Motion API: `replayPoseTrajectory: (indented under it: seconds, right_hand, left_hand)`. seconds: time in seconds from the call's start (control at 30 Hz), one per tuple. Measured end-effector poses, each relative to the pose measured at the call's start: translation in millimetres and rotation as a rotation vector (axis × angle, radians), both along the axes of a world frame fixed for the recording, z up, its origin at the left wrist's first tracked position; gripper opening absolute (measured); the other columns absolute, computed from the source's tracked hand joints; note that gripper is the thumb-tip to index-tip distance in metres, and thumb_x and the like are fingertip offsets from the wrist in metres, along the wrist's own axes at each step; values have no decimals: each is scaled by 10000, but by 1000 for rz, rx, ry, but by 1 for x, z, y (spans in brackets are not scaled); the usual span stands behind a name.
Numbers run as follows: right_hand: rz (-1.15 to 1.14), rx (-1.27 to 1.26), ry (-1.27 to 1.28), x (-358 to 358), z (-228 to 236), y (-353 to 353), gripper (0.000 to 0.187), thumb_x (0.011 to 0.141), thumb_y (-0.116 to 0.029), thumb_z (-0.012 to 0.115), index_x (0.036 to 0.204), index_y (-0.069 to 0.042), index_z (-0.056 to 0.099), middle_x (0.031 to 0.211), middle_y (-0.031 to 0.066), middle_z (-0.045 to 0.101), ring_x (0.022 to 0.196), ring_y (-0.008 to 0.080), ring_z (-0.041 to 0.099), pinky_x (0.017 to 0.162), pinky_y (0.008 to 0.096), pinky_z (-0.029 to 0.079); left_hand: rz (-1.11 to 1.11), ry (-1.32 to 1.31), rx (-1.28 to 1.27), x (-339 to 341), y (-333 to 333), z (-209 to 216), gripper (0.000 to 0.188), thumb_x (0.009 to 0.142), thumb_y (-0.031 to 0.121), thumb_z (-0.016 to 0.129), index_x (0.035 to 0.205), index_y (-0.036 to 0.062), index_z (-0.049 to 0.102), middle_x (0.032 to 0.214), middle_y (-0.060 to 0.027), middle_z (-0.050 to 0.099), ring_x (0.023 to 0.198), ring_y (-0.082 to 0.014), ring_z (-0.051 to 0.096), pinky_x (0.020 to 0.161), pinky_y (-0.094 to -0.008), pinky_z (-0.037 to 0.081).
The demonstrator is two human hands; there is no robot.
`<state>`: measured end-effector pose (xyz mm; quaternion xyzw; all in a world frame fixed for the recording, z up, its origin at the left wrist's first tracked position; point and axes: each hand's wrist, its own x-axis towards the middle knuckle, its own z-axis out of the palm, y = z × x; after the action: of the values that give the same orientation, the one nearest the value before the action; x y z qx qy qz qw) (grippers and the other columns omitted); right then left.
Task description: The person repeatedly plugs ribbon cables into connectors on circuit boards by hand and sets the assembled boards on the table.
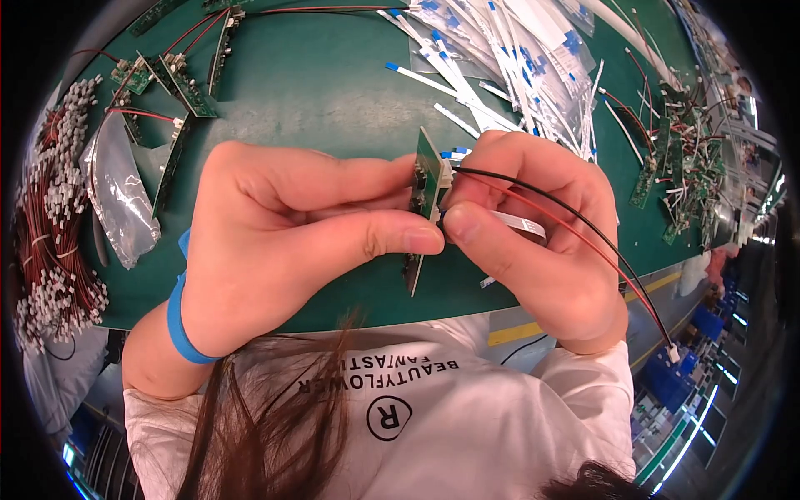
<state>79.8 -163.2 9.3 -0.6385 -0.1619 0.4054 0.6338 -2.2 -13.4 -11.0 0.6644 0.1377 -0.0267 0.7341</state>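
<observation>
Between my hands a small green circuit board (430, 179) stands on edge. My left hand (292, 212) pinches it from the left, thumb in front and fingers behind; a blue band circles that wrist. My right hand (533, 225) is closed at the board's right face, its thumb and fingers around a white flat ribbon cable (523, 223) that loops below the fingers. Whether the cable's end sits in the board's connector is hidden by the fingertips. A black and red wire pair (575, 215) runs from the board over my right hand to a white plug (673, 355).
White ribbon cables with blue ends (500, 67) lie heaped on plastic bags at the back. Bundled red-black wires (50, 225) hang at the left edge, beside a clear bag (121, 200) and several boards (179, 83). More boards (683, 162) are piled at the right of the green tabletop (317, 104).
</observation>
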Motion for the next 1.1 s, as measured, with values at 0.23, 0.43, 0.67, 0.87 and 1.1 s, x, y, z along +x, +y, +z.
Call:
replayPoseTrajectory:
  seconds: [0.23,0.43,0.67,0.87,1.1]
  right_hand:
    - [-37,-23,135,7,7,4,55,699,-1,544,745,11,517,703,18,518,630,65,477,540,168,363]
    - [65,45,-294,39,-7,-1,596,853,-414,320,1043,143,416,1023,216,495,900,249,527,788,318,411]
    - [-386,238,-246,48,-11,6,530,867,-387,315,960,104,494,942,175,543,877,211,532,756,279,399]
    - [-404,230,-319,47,-15,10,477,874,-357,313,937,66,523,946,143,549,890,196,521,749,281,393]
    - [-363,146,-357,49,-22,11,430,868,-335,341,885,32,565,913,104,568,856,159,523,728,259,400]
  left_hand:
    - [20,9,-121,3,-1,1,294,683,5,585,968,-60,547,728,-85,595,644,-97,552,577,-192,437]
    - [-22,154,-575,14,13,0,351,822,163,452,1093,-59,431,891,-108,569,766,-152,571,653,-243,485]
    - [-103,75,-1087,11,20,-1,520,841,235,424,1210,-71,221,868,-119,547,719,-188,579,614,-290,502]
    - [-434,-60,-1282,4,23,-7,433,856,202,387,1184,-67,300,970,-168,529,814,-251,567,725,-323,463]
    - [-252,50,-1064,0,14,6,569,776,273,522,1121,-141,340,611,-143,511,419,-182,501,373,-244,423]
